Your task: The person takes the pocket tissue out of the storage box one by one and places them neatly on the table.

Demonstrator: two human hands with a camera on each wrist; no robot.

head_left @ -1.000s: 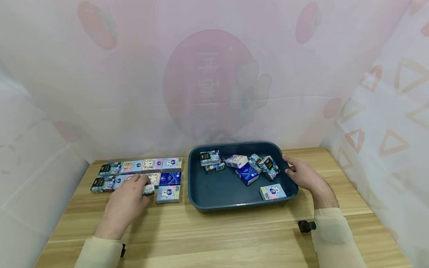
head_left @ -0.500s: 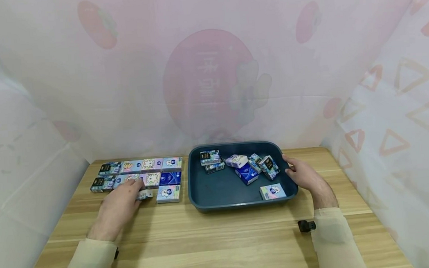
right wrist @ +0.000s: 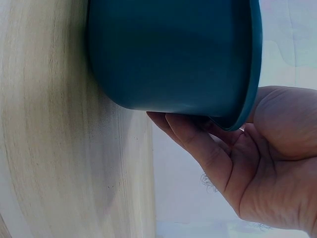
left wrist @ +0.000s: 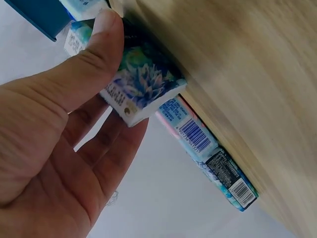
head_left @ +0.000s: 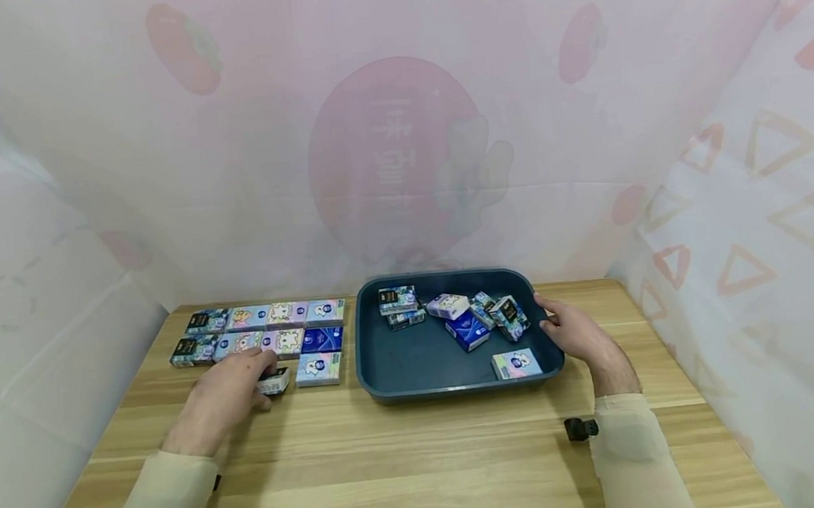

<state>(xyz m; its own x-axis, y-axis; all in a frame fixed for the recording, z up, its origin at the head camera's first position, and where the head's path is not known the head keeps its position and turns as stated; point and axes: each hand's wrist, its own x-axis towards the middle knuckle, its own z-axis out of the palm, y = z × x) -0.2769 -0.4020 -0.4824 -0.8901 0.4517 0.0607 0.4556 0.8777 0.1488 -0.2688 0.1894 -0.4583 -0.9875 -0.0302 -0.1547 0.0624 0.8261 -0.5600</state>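
Between thumb and fingertips, my left hand (head_left: pixel 220 397) pinches a dark floral pocket tissue pack (left wrist: pixel 143 82), with its pale end showing in the head view. The pack sits just in front of the second row of tissue packs, left of a pastel tissue pack (head_left: pixel 318 368). On the right, my right hand (head_left: pixel 583 340) grips the side rim of a dark teal tray (head_left: pixel 421 366). In the right wrist view its fingers (right wrist: pixel 198 144) lie against the tray's outer wall, while the thumb is mostly hidden behind the rim.
Inside the tray lie several loose tissue packs, including a blue one (head_left: pixel 469 332) and a pastel one (head_left: pixel 517 364). Two rows of packs, with a dark floral one (head_left: pixel 194 349) at the left end, line the back left of the wooden table (head_left: pixel 392 472). A printed cloth (head_left: pixel 255 178) hangs behind.
My left hand has shifted a little left and toward the front with the tissue pack, whose visible end has turned, uncovering more of the second row. My right hand keeps its place on the tray.
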